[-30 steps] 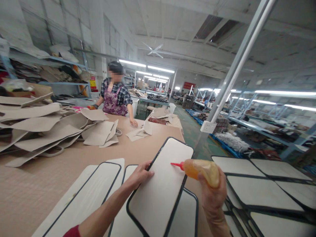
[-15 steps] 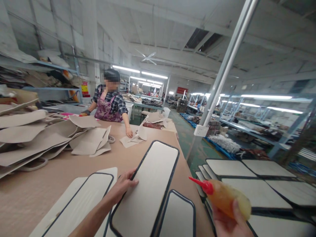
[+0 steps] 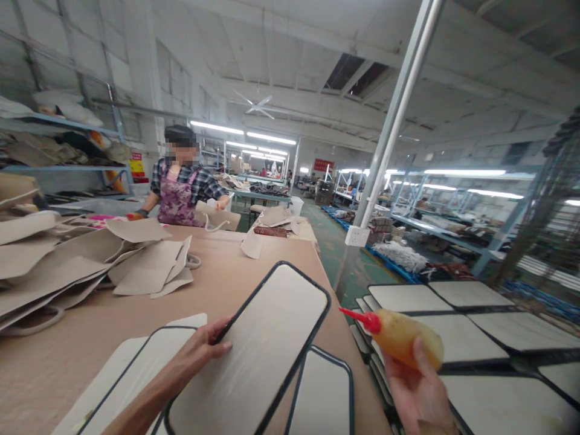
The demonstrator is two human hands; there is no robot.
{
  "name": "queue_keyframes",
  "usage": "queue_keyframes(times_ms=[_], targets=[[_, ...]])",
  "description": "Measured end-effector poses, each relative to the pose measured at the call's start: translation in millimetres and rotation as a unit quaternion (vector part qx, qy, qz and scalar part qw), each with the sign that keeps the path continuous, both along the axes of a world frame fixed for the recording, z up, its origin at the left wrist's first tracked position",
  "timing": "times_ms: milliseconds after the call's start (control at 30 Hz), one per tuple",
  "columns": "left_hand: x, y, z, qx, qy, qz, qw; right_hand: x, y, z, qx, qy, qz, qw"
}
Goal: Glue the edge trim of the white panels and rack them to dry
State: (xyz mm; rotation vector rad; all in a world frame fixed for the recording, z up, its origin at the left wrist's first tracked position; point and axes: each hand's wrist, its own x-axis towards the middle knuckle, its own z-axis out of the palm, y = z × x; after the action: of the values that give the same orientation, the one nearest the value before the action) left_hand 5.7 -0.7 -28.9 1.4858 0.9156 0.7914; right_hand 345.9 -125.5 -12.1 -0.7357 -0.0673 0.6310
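My left hand (image 3: 212, 344) grips the left edge of a pale, dark-edged panel (image 3: 267, 338), thumb on its face. The panel is tilted above the table, its lower end cut off by the frame. My right hand (image 3: 417, 380) is wrapped round a squeeze bottle (image 3: 405, 335) of yellowish liquid. Its red nozzle (image 3: 362, 318) points left, apart from the panel's right edge. Beneath the held panel lie another dark-edged panel (image 3: 324, 386) on the right and a similar pale panel (image 3: 136, 368) on the left.
A brown table (image 3: 217, 272) spreads ahead, with heaped beige pieces (image 3: 145, 266) at left. Across it a co-worker (image 3: 181, 181) lifts a beige piece (image 3: 226, 217). Stacked panels (image 3: 480, 399) stand at right, near a metal post (image 3: 385, 133) with a socket box (image 3: 357, 235).
The held panel has swung, its lower end shifting left, and my left hand has moved slightly left and down. The bottle has moved a little left. The co-worker has raised a beige piece off the table.
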Motion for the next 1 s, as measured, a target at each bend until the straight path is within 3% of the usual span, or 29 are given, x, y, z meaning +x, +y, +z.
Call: queue_keyframes(times_ms=[133,233,467,533,633,833,1000], targets=[[-8,0,8.4,0.016,0.04,0.023,0.999,2,2,14.3,0.012,-0.069,-0.025,0.997],[-14,-1,6.6,0.056,0.07,0.077,0.993,0,0,10.9,0.025,-0.086,-0.047,0.995],[-20,-14,-28.7,0.09,0.089,0.148,0.981,-13,10,-48.4,-0.028,-0.072,0.012,0.997],[-23,-16,-34.1,0.082,0.092,0.147,0.981,-15,13,-54.7,-0.033,-0.059,0.032,0.997],[-31,-15,-24.7,0.064,0.077,0.099,0.99,-11,12,-40.8,-0.031,-0.058,0.033,0.997],[-48,-11,20.7,-0.019,0.068,-0.018,0.997,14,2,20.3,-0.005,-0.152,0.008,0.988],[-49,-15,49.4,-0.071,0.066,-0.094,0.991,26,-3,43.6,-0.001,-0.256,0.068,0.964]])
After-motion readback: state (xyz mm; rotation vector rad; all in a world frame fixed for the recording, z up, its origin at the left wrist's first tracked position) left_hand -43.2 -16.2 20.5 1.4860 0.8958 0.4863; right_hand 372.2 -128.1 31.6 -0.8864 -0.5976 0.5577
